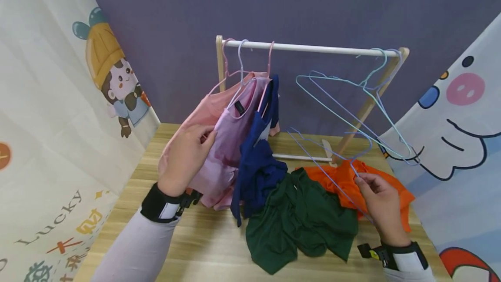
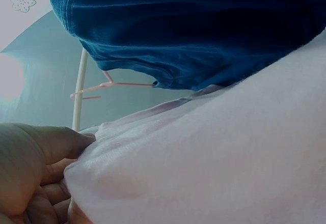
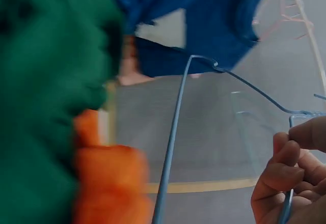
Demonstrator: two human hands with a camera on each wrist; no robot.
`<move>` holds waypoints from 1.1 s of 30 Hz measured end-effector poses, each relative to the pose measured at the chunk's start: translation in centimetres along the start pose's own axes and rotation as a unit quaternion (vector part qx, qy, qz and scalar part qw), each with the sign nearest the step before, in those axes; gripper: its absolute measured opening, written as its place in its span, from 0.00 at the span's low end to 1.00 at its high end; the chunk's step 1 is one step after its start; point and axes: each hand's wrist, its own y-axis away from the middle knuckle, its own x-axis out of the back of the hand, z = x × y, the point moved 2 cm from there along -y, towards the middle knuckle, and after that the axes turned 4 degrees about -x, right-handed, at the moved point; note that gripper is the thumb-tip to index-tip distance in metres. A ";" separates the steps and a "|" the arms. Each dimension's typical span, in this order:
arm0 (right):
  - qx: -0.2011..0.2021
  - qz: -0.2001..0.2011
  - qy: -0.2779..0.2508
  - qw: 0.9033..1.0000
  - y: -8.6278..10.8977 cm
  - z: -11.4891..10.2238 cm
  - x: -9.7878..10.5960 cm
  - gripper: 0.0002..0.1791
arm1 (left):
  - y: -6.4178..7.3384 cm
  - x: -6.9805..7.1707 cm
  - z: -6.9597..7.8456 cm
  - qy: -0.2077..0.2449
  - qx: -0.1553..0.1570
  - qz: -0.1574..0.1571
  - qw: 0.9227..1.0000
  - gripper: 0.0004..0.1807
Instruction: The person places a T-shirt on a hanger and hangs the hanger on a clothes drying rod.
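My left hand (image 1: 190,153) pinches the shoulder edge of a lilac shirt (image 1: 228,136), which hangs from a pale hanger on the rack. In the left wrist view, thumb and fingers grip the shirt's pale fabric (image 2: 168,168). My right hand (image 1: 380,201) holds a blue wire hanger (image 1: 313,156) by one side near its hook, over the orange garment (image 1: 385,182). The right wrist view shows the fingers curled round the hanger's wire (image 3: 175,117). Beside the lilac shirt hang a pink shirt (image 1: 201,114) and a navy garment (image 1: 250,156).
A small rack with a white rod (image 1: 313,48) stands at the back of the wooden table (image 1: 199,247). A mint hanger (image 1: 332,77) and a lavender one hang at its right end. A dark green garment (image 1: 301,216) lies crumpled in front. Printed curtains flank both sides.
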 end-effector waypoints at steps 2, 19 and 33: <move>-0.028 0.004 0.000 1.000 0.9 1.5 -0.7 0.17 | -0.1 0.0 0.1 -0.001 0.000 0.000 1.000 0.10; -0.114 0.017 -0.077 0.990 3.4 6.1 -4.4 0.14 | 0.1 0.2 0.3 -0.002 -0.002 0.005 1.000 0.09; -0.123 0.018 -0.073 0.990 3.3 6.8 -4.4 0.16 | 2.8 -0.2 9.3 0.084 -0.193 0.064 0.976 0.14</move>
